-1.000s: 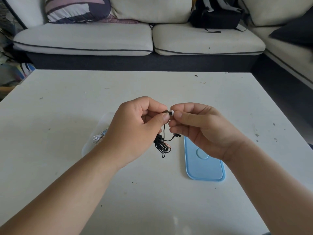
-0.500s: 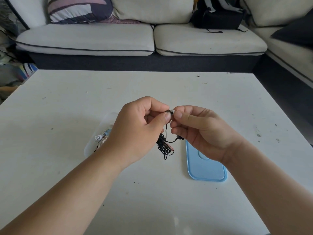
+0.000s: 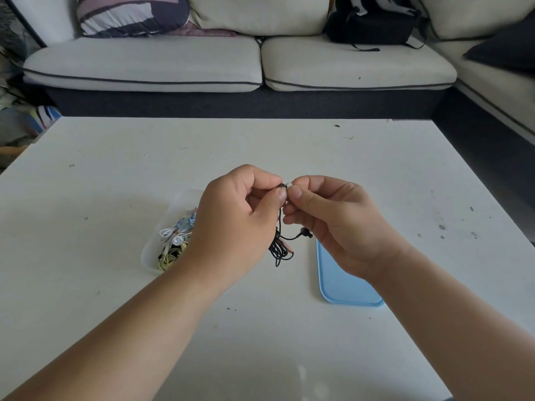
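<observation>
With my left hand [image 3: 234, 224] I pinch the bud of the thin black wired earphone [image 3: 279, 247] and with my right hand [image 3: 335, 224] its small white tip [image 3: 288, 184], above the middle of the white surface [image 3: 260, 146], so its coiled cable hangs free.

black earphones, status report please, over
Left hand pinches the black earbud, right hand pinches its white ear tip. Coiled cord hangs below the hands. Nothing in the way; blue lid and clear box off to the sides.
</observation>
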Motion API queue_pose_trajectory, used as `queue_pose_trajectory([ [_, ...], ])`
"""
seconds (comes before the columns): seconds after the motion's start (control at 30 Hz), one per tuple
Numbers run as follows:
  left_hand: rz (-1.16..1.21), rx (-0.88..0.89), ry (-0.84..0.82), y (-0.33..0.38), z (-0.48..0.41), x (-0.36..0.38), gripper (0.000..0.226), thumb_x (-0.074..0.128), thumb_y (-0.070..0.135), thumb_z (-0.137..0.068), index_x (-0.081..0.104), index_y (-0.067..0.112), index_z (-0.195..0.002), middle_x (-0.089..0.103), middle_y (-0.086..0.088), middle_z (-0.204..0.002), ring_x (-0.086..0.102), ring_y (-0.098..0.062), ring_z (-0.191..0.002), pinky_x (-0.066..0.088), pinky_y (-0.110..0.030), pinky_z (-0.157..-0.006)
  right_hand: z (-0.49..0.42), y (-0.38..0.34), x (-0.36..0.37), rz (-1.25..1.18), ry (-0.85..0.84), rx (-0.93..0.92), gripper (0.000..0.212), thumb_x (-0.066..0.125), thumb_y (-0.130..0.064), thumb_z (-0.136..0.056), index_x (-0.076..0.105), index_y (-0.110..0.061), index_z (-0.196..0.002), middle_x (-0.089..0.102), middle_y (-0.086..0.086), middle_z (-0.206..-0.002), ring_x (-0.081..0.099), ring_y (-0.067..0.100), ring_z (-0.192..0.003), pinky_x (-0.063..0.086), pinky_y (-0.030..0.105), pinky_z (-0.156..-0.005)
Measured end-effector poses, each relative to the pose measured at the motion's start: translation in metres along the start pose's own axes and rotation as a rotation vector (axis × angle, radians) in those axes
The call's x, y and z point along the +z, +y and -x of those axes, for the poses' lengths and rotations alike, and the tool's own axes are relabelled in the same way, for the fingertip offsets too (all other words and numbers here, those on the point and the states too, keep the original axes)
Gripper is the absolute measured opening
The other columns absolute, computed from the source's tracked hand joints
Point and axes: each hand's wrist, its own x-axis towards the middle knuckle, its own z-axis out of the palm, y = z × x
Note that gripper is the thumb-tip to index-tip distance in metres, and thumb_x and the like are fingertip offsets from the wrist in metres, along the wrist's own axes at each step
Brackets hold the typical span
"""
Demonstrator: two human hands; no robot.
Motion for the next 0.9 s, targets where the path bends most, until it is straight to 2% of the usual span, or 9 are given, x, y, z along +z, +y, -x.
queue_pose_trajectory([
  [0.27, -0.003, 0.001, 0.016, -0.002, 0.001, -0.001, 0.010, 0.075, 0.010, -0.092, 0.075, 0.019, -0.096, 0.077, 0.008, -0.080, 0.073, -0.007, -0.073, 0.059, -0.021, -0.071, 0.003, 0.004, 0.005, 0.005, 0.074, -0.033, 0.008, 0.065, 0.002, -0.094, 0.071, 0.005, -0.096, 0.070, 0.018, -0.084, 0.068, 0.026, -0.078, 0.057, 0.032, -0.077],
  [0.47, 0.015, -0.023, 0.021, -0.002, 0.000, -0.001, 0.012, 0.075, 0.009, -0.092, 0.074, 0.020, -0.093, 0.077, 0.009, -0.082, 0.075, -0.010, -0.074, 0.060, -0.023, -0.072, 0.006, 0.005, 0.006, 0.166, 0.157, -0.137, 0.010, 0.066, 0.004, -0.094, 0.075, -0.001, -0.094, 0.077, 0.020, -0.089, 0.076, 0.035, -0.085, 0.061, 0.045, -0.087],
  [0.53, 0.025, -0.031, 0.028, -0.001, -0.001, -0.001, 0.011, 0.076, 0.010, -0.092, 0.074, 0.021, -0.091, 0.077, 0.008, -0.080, 0.075, -0.012, -0.073, 0.060, -0.022, -0.070, 0.006, 0.005, 0.007, 0.195, 0.169, -0.150, 0.011, 0.067, 0.004, -0.093, 0.076, -0.001, -0.096, 0.077, 0.020, -0.088, 0.076, 0.036, -0.086, 0.061, 0.046, -0.089],
  [0.67, 0.039, -0.046, 0.035, 0.001, -0.002, -0.001, 0.011, 0.076, 0.009, -0.092, 0.074, 0.020, -0.090, 0.077, 0.007, -0.080, 0.075, -0.008, -0.071, 0.056, -0.015, -0.066, 0.006, 0.002, 0.008, 0.074, 0.145, -0.075, 0.012, 0.063, 0.005, -0.095, 0.073, 0.008, -0.100, 0.074, 0.028, -0.097, 0.075, 0.037, -0.088, 0.060, 0.041, -0.087],
  [0.77, 0.052, -0.056, 0.042, 0.001, -0.003, 0.000, 0.008, 0.077, 0.010, -0.091, 0.075, 0.018, -0.092, 0.078, 0.005, -0.081, 0.075, -0.008, -0.072, 0.058, -0.016, -0.068, 0.006, -0.001, 0.007, -0.014, 0.119, -0.014, 0.017, 0.064, 0.000, -0.096, 0.070, 0.013, -0.104, 0.072, 0.031, -0.101, 0.073, 0.036, -0.088, 0.059, 0.039, -0.083],
  [0.9, 0.094, -0.079, 0.027, 0.002, -0.004, 0.002, 0.007, 0.079, 0.012, -0.091, 0.076, 0.016, -0.097, 0.079, 0.003, -0.081, 0.076, -0.010, -0.074, 0.059, -0.018, -0.068, 0.005, -0.006, 0.006, -0.049, 0.105, 0.024, 0.019, 0.065, -0.006, -0.095, 0.070, 0.012, -0.100, 0.072, 0.024, -0.095, 0.073, 0.034, -0.083, 0.058, 0.039, -0.081],
])
